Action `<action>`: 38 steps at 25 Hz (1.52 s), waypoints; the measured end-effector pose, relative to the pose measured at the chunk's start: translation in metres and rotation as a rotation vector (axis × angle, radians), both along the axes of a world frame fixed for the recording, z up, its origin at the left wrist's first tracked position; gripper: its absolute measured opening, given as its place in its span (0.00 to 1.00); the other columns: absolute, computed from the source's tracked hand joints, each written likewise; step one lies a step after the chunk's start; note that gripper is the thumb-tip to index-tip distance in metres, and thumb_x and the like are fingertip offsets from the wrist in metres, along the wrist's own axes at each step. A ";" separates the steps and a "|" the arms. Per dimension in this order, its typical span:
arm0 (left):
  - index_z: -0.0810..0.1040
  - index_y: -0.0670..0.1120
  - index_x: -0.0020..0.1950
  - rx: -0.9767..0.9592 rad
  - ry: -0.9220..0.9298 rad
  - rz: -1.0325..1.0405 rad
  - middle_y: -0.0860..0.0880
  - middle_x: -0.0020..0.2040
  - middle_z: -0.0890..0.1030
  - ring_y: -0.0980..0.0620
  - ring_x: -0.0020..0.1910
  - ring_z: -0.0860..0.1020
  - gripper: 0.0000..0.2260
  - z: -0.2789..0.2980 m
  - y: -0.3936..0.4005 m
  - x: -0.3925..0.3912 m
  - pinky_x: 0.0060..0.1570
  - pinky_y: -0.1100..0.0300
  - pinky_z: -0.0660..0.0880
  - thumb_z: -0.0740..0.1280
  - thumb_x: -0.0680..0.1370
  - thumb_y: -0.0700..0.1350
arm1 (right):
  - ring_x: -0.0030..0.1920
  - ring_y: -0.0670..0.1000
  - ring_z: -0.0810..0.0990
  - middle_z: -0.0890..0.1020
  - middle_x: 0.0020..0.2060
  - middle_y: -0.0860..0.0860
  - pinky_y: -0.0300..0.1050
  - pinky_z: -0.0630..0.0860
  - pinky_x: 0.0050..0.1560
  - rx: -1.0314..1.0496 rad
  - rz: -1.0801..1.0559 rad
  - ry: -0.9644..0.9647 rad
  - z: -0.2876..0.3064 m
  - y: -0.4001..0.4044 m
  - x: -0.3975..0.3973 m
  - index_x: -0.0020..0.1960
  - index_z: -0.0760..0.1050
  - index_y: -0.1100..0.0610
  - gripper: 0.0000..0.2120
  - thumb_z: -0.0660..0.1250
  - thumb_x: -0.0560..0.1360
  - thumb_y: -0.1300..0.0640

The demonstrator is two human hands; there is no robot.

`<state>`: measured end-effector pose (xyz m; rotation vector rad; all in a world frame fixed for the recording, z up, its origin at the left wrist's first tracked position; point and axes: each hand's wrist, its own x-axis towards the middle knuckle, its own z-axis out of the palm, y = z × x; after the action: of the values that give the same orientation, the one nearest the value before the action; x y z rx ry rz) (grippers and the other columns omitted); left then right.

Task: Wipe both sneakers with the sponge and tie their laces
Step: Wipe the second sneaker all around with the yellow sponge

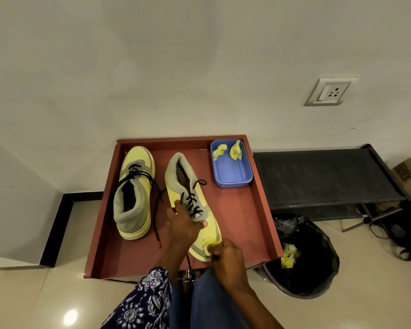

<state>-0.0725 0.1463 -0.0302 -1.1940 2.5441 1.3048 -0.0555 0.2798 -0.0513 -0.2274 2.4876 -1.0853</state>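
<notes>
Two yellow-and-grey sneakers with black laces lie on a red-brown tray table. The left sneaker points its toe away from me, its laces loose and trailing toward me. The right sneaker points its toe toward me. My left hand grips it across the middle, thumb on the near side. My right hand pinches a small yellow sponge piece against the toe of that sneaker.
A blue plastic box at the tray's far right corner holds two yellow sponge pieces. A black bin with a black liner and yellow scraps stands right of the tray. Behind it is a dark low bench. A wall socket sits above.
</notes>
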 end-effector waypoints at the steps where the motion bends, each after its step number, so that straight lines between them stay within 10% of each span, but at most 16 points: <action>1: 0.57 0.41 0.72 -0.007 -0.003 -0.005 0.39 0.65 0.63 0.39 0.62 0.68 0.43 -0.001 0.000 0.001 0.61 0.52 0.67 0.77 0.65 0.47 | 0.52 0.52 0.79 0.80 0.52 0.55 0.26 0.71 0.44 0.025 0.054 0.032 -0.001 0.003 -0.003 0.55 0.78 0.62 0.10 0.64 0.75 0.65; 6: 0.55 0.42 0.74 -0.001 0.008 -0.016 0.39 0.66 0.62 0.39 0.63 0.68 0.44 -0.002 -0.001 0.001 0.62 0.52 0.67 0.77 0.65 0.47 | 0.51 0.51 0.80 0.83 0.50 0.55 0.18 0.66 0.40 -0.029 -0.181 0.011 0.004 0.006 -0.019 0.52 0.81 0.63 0.10 0.64 0.74 0.69; 9: 0.55 0.41 0.74 0.008 0.014 -0.027 0.40 0.66 0.62 0.39 0.63 0.68 0.44 -0.003 -0.002 0.002 0.62 0.52 0.66 0.77 0.66 0.47 | 0.51 0.49 0.79 0.83 0.53 0.55 0.31 0.72 0.52 -0.047 -0.237 -0.077 0.004 -0.003 -0.036 0.54 0.80 0.61 0.13 0.63 0.73 0.70; 38: 0.50 0.46 0.76 0.020 -0.006 -0.072 0.38 0.65 0.64 0.43 0.62 0.67 0.43 -0.013 -0.025 0.007 0.61 0.61 0.64 0.74 0.70 0.45 | 0.48 0.45 0.78 0.83 0.52 0.54 0.37 0.74 0.55 -0.149 -0.286 -0.185 -0.006 -0.028 -0.046 0.53 0.81 0.60 0.14 0.62 0.72 0.69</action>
<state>-0.0651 0.1213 -0.0428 -1.0897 2.5378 1.3055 -0.1019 0.2523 -0.0571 0.1860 2.3230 -1.3414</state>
